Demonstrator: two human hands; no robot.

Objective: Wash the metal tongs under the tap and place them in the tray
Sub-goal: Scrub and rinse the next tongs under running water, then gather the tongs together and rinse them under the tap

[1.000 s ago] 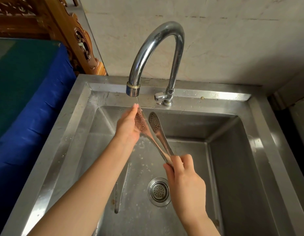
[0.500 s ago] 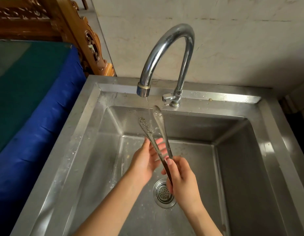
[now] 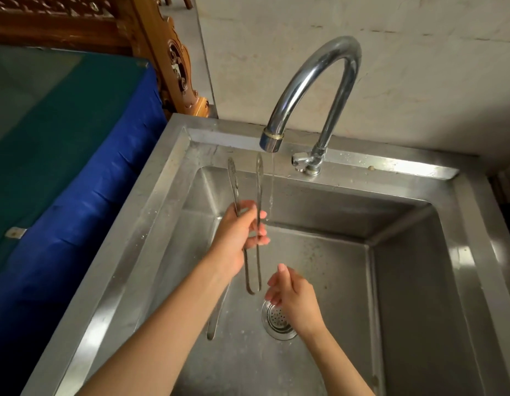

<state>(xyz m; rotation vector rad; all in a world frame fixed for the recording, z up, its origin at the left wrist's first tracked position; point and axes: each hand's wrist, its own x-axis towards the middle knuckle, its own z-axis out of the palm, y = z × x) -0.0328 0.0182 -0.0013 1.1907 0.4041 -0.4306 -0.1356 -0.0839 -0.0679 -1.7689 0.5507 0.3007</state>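
Note:
My left hand grips the metal tongs around their middle and holds them upright over the sink, perforated tips up, hinge end down. The tips stand just left of the thin stream of water running from the curved chrome tap. My right hand hangs lower, to the right of the tongs' hinge end and apart from it, fingers loosely spread, holding nothing. No tray is in view.
The steel sink has a round drain strainer partly under my right hand. Another long metal utensil lies on the sink floor. A blue-covered surface and carved wood stand to the left.
My right hand let go of the tongs' hinge end and dropped away. My left hand took hold of the tongs and moved them left, out of the stream.

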